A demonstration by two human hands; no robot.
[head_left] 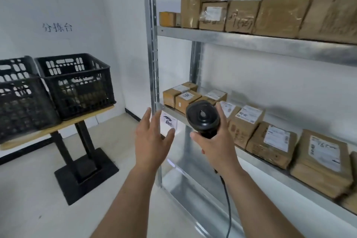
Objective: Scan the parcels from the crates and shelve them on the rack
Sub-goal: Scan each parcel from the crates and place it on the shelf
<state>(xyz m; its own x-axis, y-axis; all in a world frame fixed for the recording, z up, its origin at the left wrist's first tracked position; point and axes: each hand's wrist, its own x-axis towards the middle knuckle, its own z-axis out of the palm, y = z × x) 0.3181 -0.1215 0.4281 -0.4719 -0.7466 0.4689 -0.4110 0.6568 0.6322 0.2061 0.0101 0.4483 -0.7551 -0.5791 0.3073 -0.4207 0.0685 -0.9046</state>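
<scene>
My right hand [216, 141] grips a black barcode scanner [202, 118] by its handle, its head raised in front of the metal rack [231, 42]; its cable [229, 208] hangs down along my forearm. My left hand [151, 139] is empty, fingers spread, held in the air just left of the scanner, near the rack's front post. Brown parcels [241, 121] with white labels lie in a row on the middle shelf, and more brown parcels [243, 15] stand on the upper shelf. Two black crates [77, 83] sit on a table at the left.
The wooden table [58, 123] on a black pedestal base [85, 176] stands against the white wall at left. The rack's front post [152, 44] runs vertically through the middle. Pale floor lies between table and rack. A lower shelf [193, 189] shows bare metal.
</scene>
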